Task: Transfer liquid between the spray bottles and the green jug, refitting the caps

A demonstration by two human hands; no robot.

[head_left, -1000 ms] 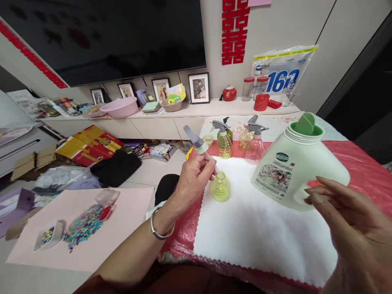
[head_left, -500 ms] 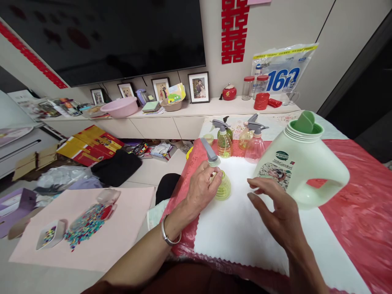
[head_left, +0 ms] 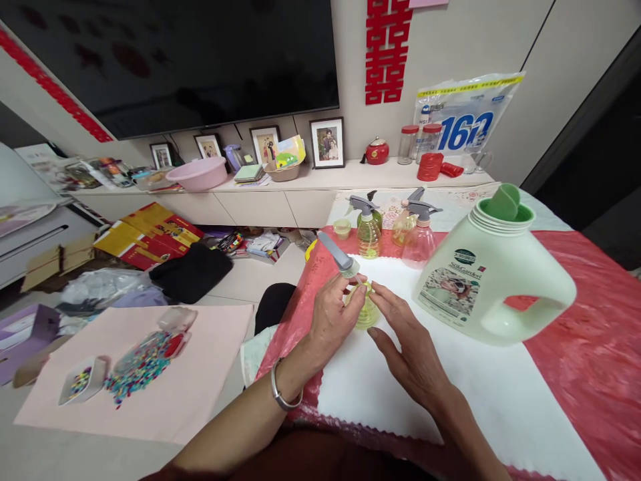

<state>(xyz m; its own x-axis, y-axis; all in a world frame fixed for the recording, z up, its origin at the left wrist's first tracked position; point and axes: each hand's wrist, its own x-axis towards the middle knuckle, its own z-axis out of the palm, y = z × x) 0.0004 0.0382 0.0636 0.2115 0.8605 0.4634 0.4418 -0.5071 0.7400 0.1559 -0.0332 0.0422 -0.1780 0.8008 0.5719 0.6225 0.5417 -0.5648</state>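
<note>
A yellow-green spray bottle [head_left: 367, 316] stands on a white scallop-edged mat [head_left: 400, 394]. Above its mouth, a grey spray head [head_left: 336, 252] with a pale collar leans to the left. My left hand [head_left: 333, 314] is closed, thumb and finger pinching the stem below the collar at the bottle's neck. Fingers of my right hand [head_left: 408, 341] reach the bottle's right side near the neck, with the thumb spread apart below. Fingers partly cover the neck, so how deep the tube sits cannot be seen. A large pale-green jug [head_left: 493, 280] stands to the right.
Behind the mat are other spray bottles, including a pink one [head_left: 418, 244] and a yellow-green one [head_left: 369, 237], plus a small cup [head_left: 342, 229]. A green scoop [head_left: 502, 200] sits in the jug's mouth. Colourful beads [head_left: 137, 374] lie on a pink sheet [head_left: 210, 374] at left.
My right hand has moved left from beside the jug to the bottle. The spray head leans further left, still at my left hand.
</note>
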